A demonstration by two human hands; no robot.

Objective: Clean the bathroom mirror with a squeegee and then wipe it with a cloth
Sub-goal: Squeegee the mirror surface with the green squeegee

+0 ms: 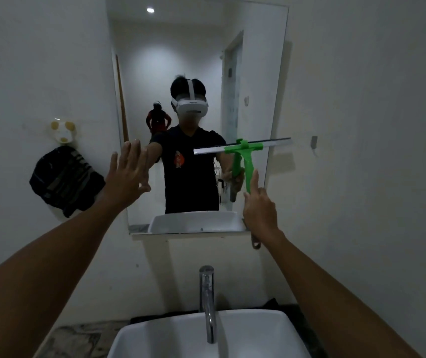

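Observation:
The wall mirror (201, 47) hangs above the sink and reflects a person with a white headset. A green squeegee (248, 164) with a pale blade is pressed against the glass at the right edge, blade level and tilted slightly up to the right. My right hand (259, 208) grips its handle, forefinger stretched up along it. My left hand (129, 171) is raised with fingers spread, its fingertips at the mirror's lower left edge, holding nothing. A dark striped cloth (64, 179) hangs on the wall left of the mirror.
A chrome tap (208, 301) rises over the white basin (258, 332) directly below. A narrow ledge (188, 235) runs under the mirror. A pale holder (63, 131) sits on the wall above the cloth. A small fitting (314, 142) is on the right wall.

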